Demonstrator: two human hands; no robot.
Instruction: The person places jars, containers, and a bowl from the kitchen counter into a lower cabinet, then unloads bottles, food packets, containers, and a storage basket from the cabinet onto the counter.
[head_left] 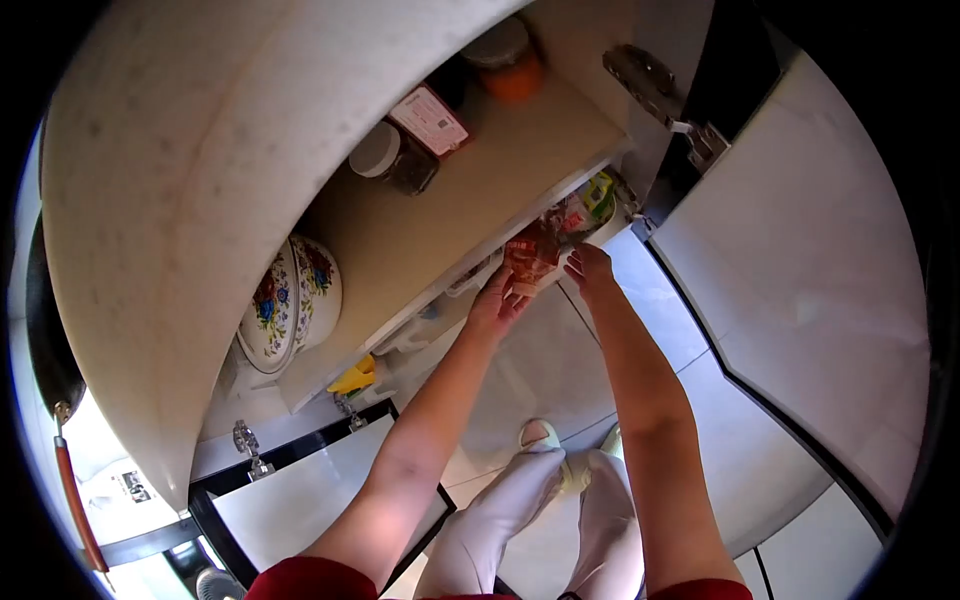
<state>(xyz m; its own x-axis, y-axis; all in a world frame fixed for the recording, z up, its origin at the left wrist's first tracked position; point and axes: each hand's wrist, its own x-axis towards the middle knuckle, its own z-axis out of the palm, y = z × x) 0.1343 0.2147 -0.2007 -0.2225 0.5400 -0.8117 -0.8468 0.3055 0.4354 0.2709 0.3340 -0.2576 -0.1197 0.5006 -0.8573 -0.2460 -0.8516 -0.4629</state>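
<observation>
My left hand is wrapped round the lower side of a reddish-brown plastic packet at the lower cupboard shelf's front. Just right of the packet is my right hand, its fingers bent and pinched together near the packet's edge. Whether those fingertips hold part of it is too small to tell. Behind the packet, a green and yellow packet lies among other bags on the lower shelf.
On the upper shelf stand a lidded jar, a red-and-white box, an orange-filled jar and a flowered enamel pot. Cupboard doors stand open at right and lower left. The pale countertop overhangs the shelves.
</observation>
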